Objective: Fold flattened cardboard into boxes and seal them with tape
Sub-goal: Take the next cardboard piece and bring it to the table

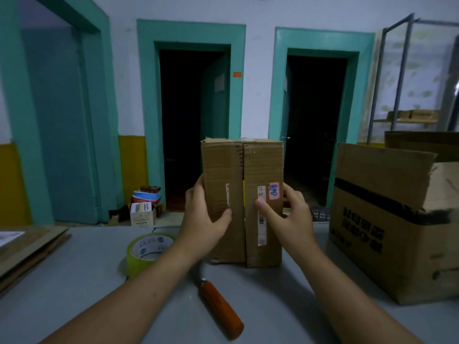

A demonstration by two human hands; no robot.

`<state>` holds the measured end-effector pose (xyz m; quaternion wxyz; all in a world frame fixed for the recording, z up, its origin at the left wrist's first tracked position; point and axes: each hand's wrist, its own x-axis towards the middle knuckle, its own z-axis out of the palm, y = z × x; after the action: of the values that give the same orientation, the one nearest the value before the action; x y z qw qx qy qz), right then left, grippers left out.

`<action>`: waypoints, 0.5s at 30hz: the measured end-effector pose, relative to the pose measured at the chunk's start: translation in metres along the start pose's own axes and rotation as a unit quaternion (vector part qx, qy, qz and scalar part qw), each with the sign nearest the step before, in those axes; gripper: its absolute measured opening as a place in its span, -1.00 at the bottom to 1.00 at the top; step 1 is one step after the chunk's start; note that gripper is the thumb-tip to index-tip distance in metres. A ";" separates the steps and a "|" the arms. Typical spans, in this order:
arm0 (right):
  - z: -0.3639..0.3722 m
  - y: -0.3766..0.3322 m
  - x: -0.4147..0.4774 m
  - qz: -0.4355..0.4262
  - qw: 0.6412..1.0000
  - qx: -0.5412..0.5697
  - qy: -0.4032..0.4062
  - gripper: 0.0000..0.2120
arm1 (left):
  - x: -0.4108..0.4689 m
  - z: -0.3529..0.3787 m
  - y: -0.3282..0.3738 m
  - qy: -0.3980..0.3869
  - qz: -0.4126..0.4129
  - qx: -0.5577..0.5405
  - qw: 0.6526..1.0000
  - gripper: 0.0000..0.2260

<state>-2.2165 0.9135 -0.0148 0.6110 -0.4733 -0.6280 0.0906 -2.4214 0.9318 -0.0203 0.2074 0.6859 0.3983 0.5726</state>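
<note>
A brown cardboard box (242, 170) stands on end on the grey table (285, 306), its two closed flaps facing me with the seam running vertically down the middle. My left hand (205, 219) grips its left edge, thumb on the left flap. My right hand (285, 217) grips the right edge, thumb pressing the right flap beside a white label. A roll of yellow-green tape (145, 252) lies on the table left of the box, partly behind my left forearm. A knife with an orange handle (221, 309) lies in front of the box between my forearms.
A large open cardboard box (387, 219) with black print stands at the right. Flattened cardboard sheets (27, 252) lie on the table's left edge. Beyond the table are two dark doorways with teal frames, small items on the floor (145, 207) and a metal shelf (407, 115).
</note>
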 end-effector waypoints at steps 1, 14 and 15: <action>0.000 0.001 0.000 0.000 1.000 -0.005 -0.009 -0.47 | 0.001 -0.002 0.000 0.000 -0.002 0.003 1.000 -0.21; 0.004 -0.001 -0.002 0.003 0.999 -0.014 0.039 -0.32 | 0.007 -0.018 0.005 -0.062 0.027 0.026 0.997 -0.18; 0.004 -0.002 -0.001 0.010 0.999 -0.008 0.034 -0.29 | 0.007 -0.017 0.004 -0.073 0.020 0.027 0.997 -0.14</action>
<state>-2.2210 0.9134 -0.0153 0.6270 -0.4874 -0.6030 0.0756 -2.4360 0.9321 -0.0083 0.2058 0.7388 0.3833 0.5147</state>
